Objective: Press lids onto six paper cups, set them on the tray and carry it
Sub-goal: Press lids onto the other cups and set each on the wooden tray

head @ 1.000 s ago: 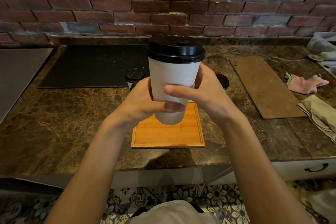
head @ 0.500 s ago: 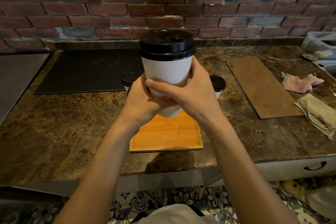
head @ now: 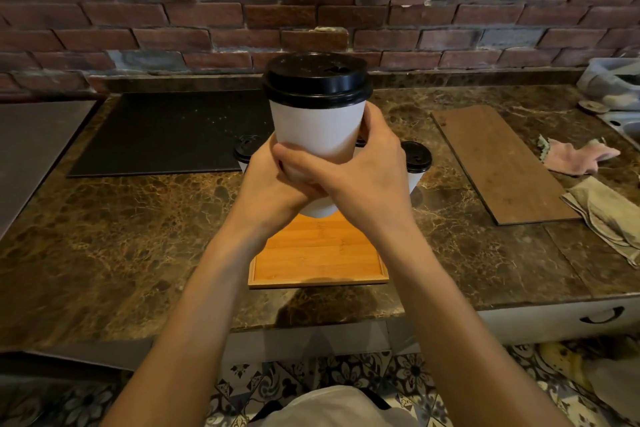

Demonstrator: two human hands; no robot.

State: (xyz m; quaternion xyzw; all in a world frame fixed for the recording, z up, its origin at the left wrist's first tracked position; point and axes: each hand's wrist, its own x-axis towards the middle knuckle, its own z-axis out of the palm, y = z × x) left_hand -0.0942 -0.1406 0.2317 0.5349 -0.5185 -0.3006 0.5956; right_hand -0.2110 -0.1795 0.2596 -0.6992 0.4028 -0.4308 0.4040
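My left grip [head: 273, 185] and right grip [head: 365, 180] both wrapped round one white cup [head: 317, 125], black lid [head: 317, 80] on, right thumb now crossing over the left where a second ago they sat apart, cup held above one wooden tray [head: 318, 263], two more lidded cups [head: 416, 157] behind on the surface [head: 138, 218].

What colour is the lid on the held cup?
Black; the lid on the white cup shows clearly in the head view.
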